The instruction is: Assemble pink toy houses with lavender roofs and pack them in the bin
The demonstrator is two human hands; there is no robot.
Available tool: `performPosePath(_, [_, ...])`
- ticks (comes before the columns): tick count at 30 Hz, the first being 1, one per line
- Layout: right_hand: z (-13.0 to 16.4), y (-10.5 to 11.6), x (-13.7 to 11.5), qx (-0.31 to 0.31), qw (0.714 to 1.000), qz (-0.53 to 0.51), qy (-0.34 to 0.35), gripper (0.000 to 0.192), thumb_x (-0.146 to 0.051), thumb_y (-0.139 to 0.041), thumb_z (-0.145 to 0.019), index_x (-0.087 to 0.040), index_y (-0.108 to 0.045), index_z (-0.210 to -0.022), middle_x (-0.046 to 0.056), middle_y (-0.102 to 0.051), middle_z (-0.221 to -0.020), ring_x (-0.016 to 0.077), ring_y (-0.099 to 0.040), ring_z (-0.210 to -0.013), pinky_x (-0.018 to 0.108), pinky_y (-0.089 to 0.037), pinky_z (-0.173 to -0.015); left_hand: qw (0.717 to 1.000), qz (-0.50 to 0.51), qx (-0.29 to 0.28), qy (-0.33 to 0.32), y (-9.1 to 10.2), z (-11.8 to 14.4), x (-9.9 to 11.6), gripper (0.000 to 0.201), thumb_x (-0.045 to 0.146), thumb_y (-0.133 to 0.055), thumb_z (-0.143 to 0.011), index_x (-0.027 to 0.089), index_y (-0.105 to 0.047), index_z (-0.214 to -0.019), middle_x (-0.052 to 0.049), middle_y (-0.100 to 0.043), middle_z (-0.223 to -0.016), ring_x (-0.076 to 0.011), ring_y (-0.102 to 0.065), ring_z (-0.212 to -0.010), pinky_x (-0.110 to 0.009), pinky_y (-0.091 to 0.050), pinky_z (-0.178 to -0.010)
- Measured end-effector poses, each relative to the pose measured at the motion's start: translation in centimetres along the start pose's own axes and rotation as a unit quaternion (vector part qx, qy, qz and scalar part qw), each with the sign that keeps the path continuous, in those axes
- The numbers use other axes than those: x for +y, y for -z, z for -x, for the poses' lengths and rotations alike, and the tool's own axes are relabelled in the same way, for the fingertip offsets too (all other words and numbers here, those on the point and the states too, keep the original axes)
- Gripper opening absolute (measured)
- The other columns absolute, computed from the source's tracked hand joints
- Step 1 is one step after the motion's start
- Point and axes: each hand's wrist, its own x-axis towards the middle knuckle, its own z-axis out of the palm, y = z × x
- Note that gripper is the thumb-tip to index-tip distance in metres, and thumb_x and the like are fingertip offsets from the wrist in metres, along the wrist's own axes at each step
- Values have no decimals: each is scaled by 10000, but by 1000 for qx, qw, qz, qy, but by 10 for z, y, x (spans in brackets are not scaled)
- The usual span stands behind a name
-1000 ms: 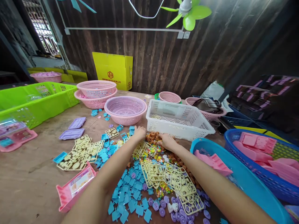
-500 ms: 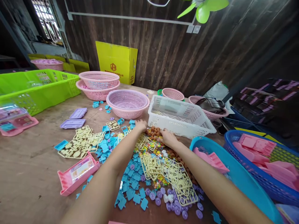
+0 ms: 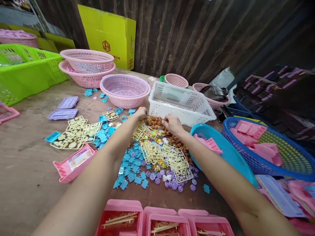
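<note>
At the far side of a heap of small plastic parts, my left hand (image 3: 141, 113) is closed beside the small brown figures (image 3: 154, 122); its fingertips are hidden. My right hand (image 3: 172, 123) reaches the same brown figures from the right, fingers curled inward, and what lies in them cannot be made out. Nearer to me are cream part frames (image 3: 154, 152), blue plastic pieces (image 3: 130, 164), purple discs (image 3: 174, 186) and bags of multicoloured bits (image 3: 161, 164). A white perforated basket (image 3: 182, 112) stands just behind my hands.
Pink open boxes (image 3: 161, 211) holding cream sticks line the front edge. On the right sit a turquoise basin (image 3: 236, 160) and a blue basket (image 3: 292, 164) with pink parts. A purple basket (image 3: 125, 87) and a green crate (image 3: 31, 77) are behind left. A pink tray (image 3: 73, 164) lies left.
The view has tilted down, bringing the pink boxes in front into sight. My hands stay at the brown figures, with the right hand's fingers now more curled.
</note>
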Motion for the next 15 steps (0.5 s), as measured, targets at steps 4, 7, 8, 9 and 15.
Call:
performPosePath(4, [39, 16, -6, -74, 992, -84, 63, 142, -136, -492, -803, -135, -633, -810, 20, -637, -788, 132, -576, -755, 218, -418, -676, 997, 37, 59, -38, 15, 8, 3, 83, 183, -661, -754, 108, -627, -744, -8, -640, -757, -149, -608, -764, -285, -488, -739])
performPosePath(7, [77, 11, -14, -153, 972, -137, 116, 79, -136, -551, -755, -145, -627, -734, -23, -616, -665, 96, -545, -627, 185, -390, -583, 988, 76, 121, -51, 27, 17, 6, 54, 81, -659, -644, 117, -620, -628, 5, -623, -633, -148, -597, -722, -244, -448, -738])
performPosePath(8, [88, 7, -17, -172, 965, -148, 128, 75, -123, -556, -741, -146, -622, -713, -28, -606, -641, 91, -534, -603, 181, -380, -568, 985, 91, 140, -52, 31, 21, 7, 46, 82, -642, -643, 118, -617, -627, 5, -620, -626, -144, -591, -709, -240, -442, -724])
performPosePath(9, [98, 1, -20, -186, 960, -156, 137, 80, -103, -556, -724, -147, -616, -694, -32, -595, -620, 88, -522, -583, 178, -369, -556, 981, 106, 156, -51, 35, 25, 8, 36, 89, -626, -651, 118, -614, -633, 3, -618, -626, -140, -583, -697, -238, -436, -706])
performPosePath(15, [129, -24, -28, -168, 961, -148, 161, 142, -31, -523, -680, -155, -555, -618, -5, -543, -650, 113, -468, -633, 205, -327, -587, 962, 194, 183, -54, 46, 74, 21, 49, 155, -618, -693, 113, -594, -696, -8, -605, -631, -106, -535, -608, -219, -406, -588])
